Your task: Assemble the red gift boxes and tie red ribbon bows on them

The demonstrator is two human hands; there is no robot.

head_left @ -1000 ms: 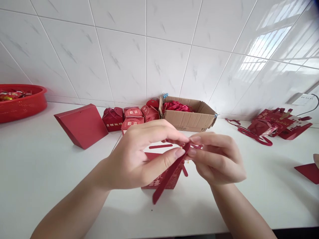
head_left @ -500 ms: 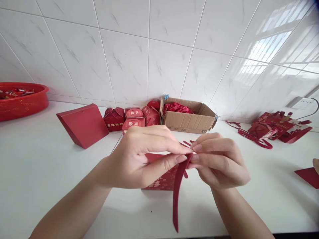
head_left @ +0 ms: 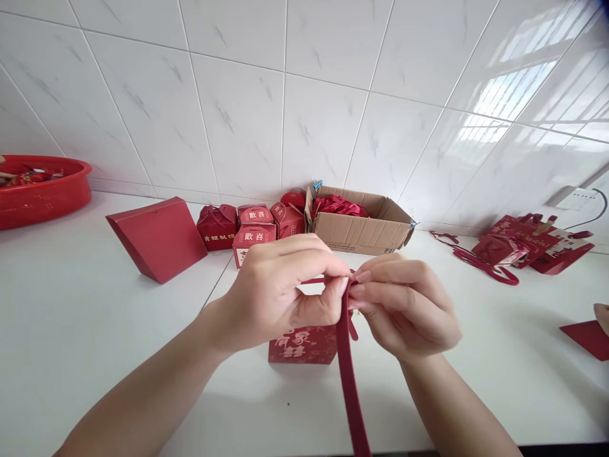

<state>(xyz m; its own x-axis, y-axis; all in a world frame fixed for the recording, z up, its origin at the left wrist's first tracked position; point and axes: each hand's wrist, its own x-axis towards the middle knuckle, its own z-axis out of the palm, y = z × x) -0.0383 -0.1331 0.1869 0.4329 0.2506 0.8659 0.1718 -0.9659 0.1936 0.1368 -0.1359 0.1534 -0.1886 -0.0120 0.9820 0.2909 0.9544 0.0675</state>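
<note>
My left hand (head_left: 280, 292) and my right hand (head_left: 406, 304) meet in the middle, fingertips pinched together on the top end of a dark red ribbon strip (head_left: 349, 381). The strip hangs straight down past the counter's front edge. Just behind and below my hands stands a small red gift box (head_left: 302, 344) with gold characters on its front; its top is hidden by my fingers. Both hands hover just above that box.
A brown cardboard box (head_left: 361, 231) of red ribbons sits at the wall, with several finished red gift boxes (head_left: 252, 228) to its left and a larger red box (head_left: 157, 238). A red basin (head_left: 42, 190) is far left. Flat red boxes and ribbons (head_left: 523, 244) lie at right.
The ribbon has swung from slanting down-left to hanging straight down. My hands have lifted slightly and pinched closer, uncovering the gift box's front.
</note>
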